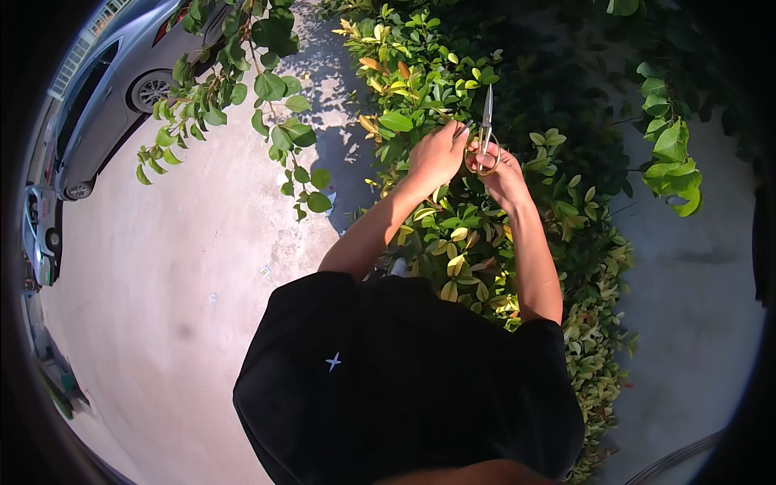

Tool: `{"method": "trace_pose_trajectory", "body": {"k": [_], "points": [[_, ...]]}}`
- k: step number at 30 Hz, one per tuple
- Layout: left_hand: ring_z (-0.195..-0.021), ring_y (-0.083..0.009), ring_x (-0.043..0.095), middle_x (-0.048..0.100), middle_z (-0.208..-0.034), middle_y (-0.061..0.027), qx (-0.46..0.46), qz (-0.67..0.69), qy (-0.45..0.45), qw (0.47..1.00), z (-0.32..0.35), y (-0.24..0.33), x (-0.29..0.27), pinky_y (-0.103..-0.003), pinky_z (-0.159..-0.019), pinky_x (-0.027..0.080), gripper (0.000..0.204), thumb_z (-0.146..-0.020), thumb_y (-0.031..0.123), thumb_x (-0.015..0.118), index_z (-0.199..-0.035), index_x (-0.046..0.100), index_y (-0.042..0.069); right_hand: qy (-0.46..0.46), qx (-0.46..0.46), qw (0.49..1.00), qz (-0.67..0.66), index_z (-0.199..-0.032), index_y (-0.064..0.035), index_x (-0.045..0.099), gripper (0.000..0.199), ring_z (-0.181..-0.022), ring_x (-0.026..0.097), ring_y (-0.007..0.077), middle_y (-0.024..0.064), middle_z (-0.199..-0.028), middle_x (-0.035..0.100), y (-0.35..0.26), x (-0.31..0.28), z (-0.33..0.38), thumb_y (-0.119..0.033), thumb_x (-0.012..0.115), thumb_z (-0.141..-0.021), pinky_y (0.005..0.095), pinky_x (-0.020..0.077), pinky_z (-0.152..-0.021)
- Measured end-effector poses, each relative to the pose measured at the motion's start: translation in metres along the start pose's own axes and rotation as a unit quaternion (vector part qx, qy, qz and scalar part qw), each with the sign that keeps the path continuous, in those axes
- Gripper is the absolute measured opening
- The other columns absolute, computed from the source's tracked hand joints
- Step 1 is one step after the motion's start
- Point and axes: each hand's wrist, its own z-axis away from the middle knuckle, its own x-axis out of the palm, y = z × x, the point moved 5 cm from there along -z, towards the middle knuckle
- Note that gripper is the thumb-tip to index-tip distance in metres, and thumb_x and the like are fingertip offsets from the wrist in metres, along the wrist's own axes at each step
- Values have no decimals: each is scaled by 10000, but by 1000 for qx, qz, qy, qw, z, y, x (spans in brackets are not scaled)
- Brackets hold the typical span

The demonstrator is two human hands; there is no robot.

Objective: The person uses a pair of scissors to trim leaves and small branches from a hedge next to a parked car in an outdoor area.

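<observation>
Nearest, the wearer's black shirt (412, 372); from it both forearms reach out over the hedge (465, 218). The right hand (503, 176) is above the middle of the hedge, its fingers closed about the handle loops of the scissors (487, 121). The blades point away from the wearer, over shaded leaves, and appear close together. The left hand (439, 155) lies just beside, nearer the hedge's left edge, with fingers curled inward; whether they pinch a leaf or stem cannot be told.

Principal hazard, by judgement: the left fingertips lie close to the scissors, so a leftward tilt of the blades during a cut could nick them. Dense leaves and deep shade conceal the stems, so a blade might catch the wrong shoot or jam on a thick one. A loose hold on the loops could let the scissors drop into the hedge.

Farther out, one leafy branch (283, 133) hangs beyond the hedge's left edge, and another (675, 166) beyond its right. Pale ground (178, 267) borders the left edge, with a silver car (117, 85) at its far left corner.
</observation>
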Motion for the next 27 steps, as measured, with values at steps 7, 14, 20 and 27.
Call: {"method": "trace_pose_trajectory", "body": {"k": [7, 14, 20, 27], "points": [[-725, -323, 640, 674, -840, -118, 3, 91, 136, 986, 38, -77, -39, -387, -635, 482, 207, -901, 260, 588, -933, 606, 56, -17, 11, 999, 47, -1149, 6, 567, 378, -841, 627, 165, 43, -951, 647, 8, 12, -22, 7, 687, -790, 277, 492, -830], [-679, -305, 643, 663, -793, -134, -37, 47, 113, 992, 45, -137, -58, -367, -601, 471, 200, -897, 246, 590, -942, 616, 52, 69, -91, 954, 277, -1062, 27, 590, 273, -816, 623, 107, 45, -924, 656, -13, 5, -89, 51, 650, -796, 237, 515, -793], [-561, -163, 574, 611, -643, -82, -11, 101, 161, 982, 50, -184, -60, -311, -555, 446, 180, -896, 191, 605, -874, 611, 12, 129, 64, 643, 752, -1022, 15, 645, 701, -924, 656, 310, 173, -967, 681, -36, 22, -111, -577, 757, -664, 412, 514, -802], [-551, -99, 536, 579, -608, -28, -18, 191, 133, 972, 45, -230, -39, -270, -537, 416, 162, -914, 179, 589, -860, 600, 27, 67, 129, 565, 812, -942, -13, 687, 609, -951, 652, 318, 161, -1014, 684, 6, 8, -184, -545, 739, -649, 405, 519, -820]]}}
